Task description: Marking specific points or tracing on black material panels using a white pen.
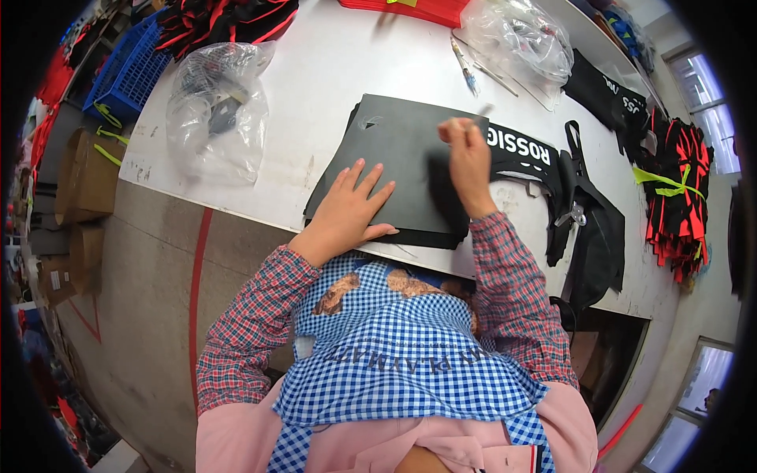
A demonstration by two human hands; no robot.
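The left hand (347, 209) lies flat, fingers spread, on a dark-grey, flat-topped sheet (398, 146) at frame centre. The right hand (471, 167) curls over its right edge; whether it grips anything, I cannot tell. White-lettered black fabric (522, 150) crowds right, a crumpled clear plastic bag (243, 142) upper left.

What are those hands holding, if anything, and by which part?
The left hand lies spread on the dark sheet, gripping nothing; whether the curled right hand holds something cannot be told.
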